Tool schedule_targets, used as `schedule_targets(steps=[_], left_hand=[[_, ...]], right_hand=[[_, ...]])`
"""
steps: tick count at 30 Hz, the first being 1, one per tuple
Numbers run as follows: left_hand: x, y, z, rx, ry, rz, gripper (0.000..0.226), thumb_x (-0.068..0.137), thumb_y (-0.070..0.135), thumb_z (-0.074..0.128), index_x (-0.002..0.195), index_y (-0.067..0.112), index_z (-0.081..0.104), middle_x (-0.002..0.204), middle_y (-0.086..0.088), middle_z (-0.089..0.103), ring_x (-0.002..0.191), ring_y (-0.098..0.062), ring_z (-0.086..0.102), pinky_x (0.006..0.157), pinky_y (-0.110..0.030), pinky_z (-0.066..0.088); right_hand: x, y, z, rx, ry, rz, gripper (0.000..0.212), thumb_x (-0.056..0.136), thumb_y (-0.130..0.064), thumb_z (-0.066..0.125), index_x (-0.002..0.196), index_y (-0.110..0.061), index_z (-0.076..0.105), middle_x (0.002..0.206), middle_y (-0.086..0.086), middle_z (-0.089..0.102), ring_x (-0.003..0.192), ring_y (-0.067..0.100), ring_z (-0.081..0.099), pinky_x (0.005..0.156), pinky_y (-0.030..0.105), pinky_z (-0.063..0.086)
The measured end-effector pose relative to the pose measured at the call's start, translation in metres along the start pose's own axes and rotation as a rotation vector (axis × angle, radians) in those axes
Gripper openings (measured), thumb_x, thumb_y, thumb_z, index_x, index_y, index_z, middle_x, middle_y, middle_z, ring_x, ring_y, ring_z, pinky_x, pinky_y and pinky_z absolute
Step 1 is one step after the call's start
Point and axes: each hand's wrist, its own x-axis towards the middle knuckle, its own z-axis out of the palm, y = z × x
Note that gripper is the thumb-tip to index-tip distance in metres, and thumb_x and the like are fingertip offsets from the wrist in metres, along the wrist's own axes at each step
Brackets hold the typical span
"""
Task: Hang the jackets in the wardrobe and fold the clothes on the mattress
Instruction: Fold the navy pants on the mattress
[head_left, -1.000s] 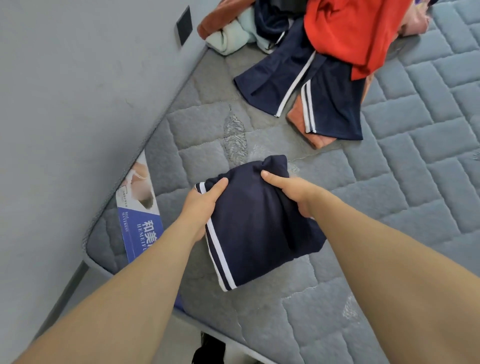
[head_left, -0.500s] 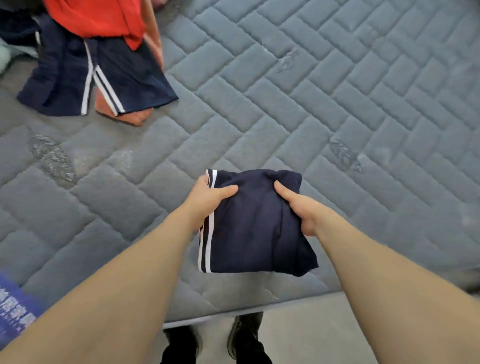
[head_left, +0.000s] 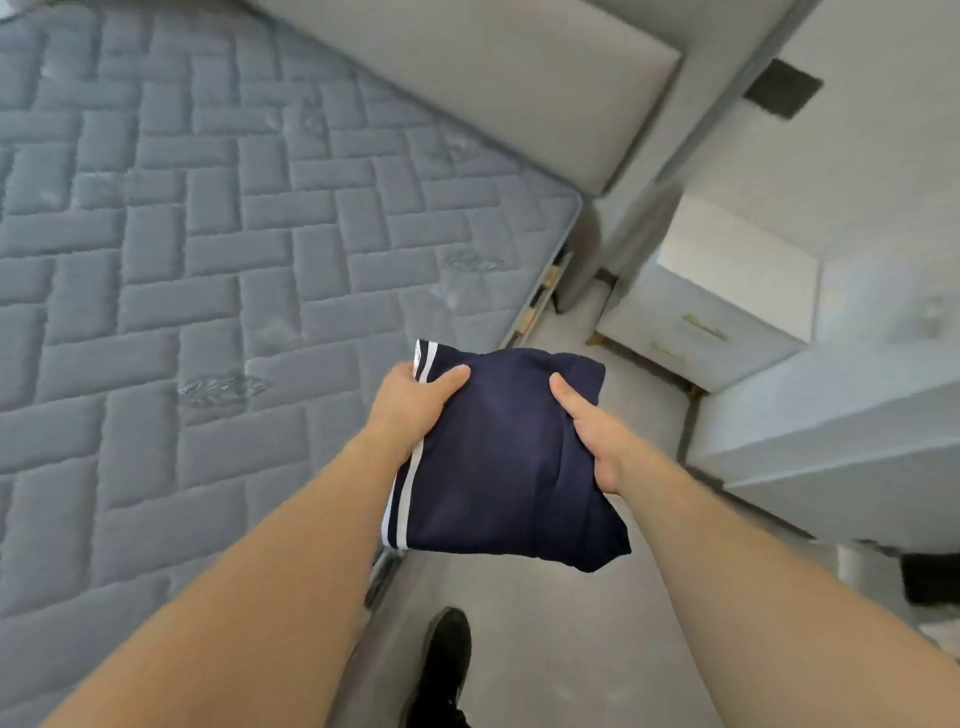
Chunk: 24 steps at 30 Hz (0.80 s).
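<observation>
A folded navy garment (head_left: 506, 457) with white stripes along its left edge is held in the air, past the mattress's right edge and over the floor. My left hand (head_left: 415, 402) grips its striped left side, thumb on top. My right hand (head_left: 592, 434) grips its right side, thumb laid across the cloth. The grey quilted mattress (head_left: 218, 270) fills the left of the view. The unfolded clothes pile is out of view.
A padded grey headboard (head_left: 519, 88) stands behind the mattress. A white bedside cabinet (head_left: 711, 312) with gold handles sits to the right, with a white desk surface (head_left: 841, 415) beside it. Grey floor (head_left: 519, 639) lies below, with my dark shoe (head_left: 447, 660) on it.
The view has swung right, away from the clothes pile. Both hands have carried the folded navy garment from over the mattress to beyond its right edge, above the floor.
</observation>
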Motion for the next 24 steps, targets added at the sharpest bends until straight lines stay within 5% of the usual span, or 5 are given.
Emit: schedule_targets(steps=[4, 7, 12, 16, 24], left_hand=[[-0.025, 0.081, 0.123, 0.072, -0.345, -0.044, 0.046, 0.075, 0.049, 0.083, 0.108, 0.019, 0.07, 0.095, 0.003, 0.078, 0.086, -0.018, 0.075, 0.074, -0.033, 0.06], [-0.04, 0.124, 0.197, 0.147, -0.52, -0.042, 0.041, 0.079, 0.044, 0.081, 0.109, 0.017, 0.072, 0.099, -0.001, 0.077, 0.089, -0.019, 0.075, 0.069, -0.03, 0.06], [-0.073, 0.183, 0.339, 0.349, -0.597, 0.116, 0.031, 0.082, 0.035, 0.079, 0.103, 0.013, 0.072, 0.093, -0.001, 0.077, 0.084, -0.018, 0.075, 0.075, -0.034, 0.06], [-0.099, 0.224, 0.44, 0.461, -0.705, 0.296, 0.025, 0.081, 0.039, 0.075, 0.094, 0.019, 0.068, 0.084, 0.005, 0.076, 0.074, -0.013, 0.073, 0.06, -0.025, 0.055], [-0.192, 0.297, 0.645, 0.492, -1.094, 0.485, 0.022, 0.087, 0.034, 0.068, 0.1, 0.016, 0.067, 0.097, -0.001, 0.075, 0.088, -0.021, 0.072, 0.082, -0.041, 0.06]], right_hand=[[-0.062, -0.038, -0.129, 0.257, 0.148, -0.131, 0.068, 0.063, -0.066, 0.078, 0.113, -0.021, 0.07, 0.1, 0.0, 0.076, 0.086, 0.019, 0.074, 0.063, 0.029, 0.058], [-0.099, -0.052, -0.194, 0.356, 0.249, -0.18, 0.069, 0.065, -0.065, 0.079, 0.114, -0.018, 0.069, 0.102, 0.001, 0.076, 0.091, 0.022, 0.074, 0.078, 0.036, 0.058], [-0.16, -0.059, -0.299, 0.552, 0.388, -0.254, 0.071, 0.068, -0.067, 0.076, 0.116, -0.015, 0.069, 0.108, 0.002, 0.075, 0.103, 0.026, 0.07, 0.099, 0.044, 0.051], [-0.201, -0.07, -0.37, 0.674, 0.54, -0.322, 0.069, 0.072, -0.065, 0.074, 0.118, -0.014, 0.067, 0.108, 0.004, 0.074, 0.103, 0.026, 0.069, 0.099, 0.044, 0.051], [-0.307, -0.089, -0.501, 0.918, 0.901, -0.534, 0.055, 0.08, -0.052, 0.075, 0.12, -0.015, 0.068, 0.109, 0.005, 0.074, 0.1, 0.027, 0.071, 0.092, 0.043, 0.054]])
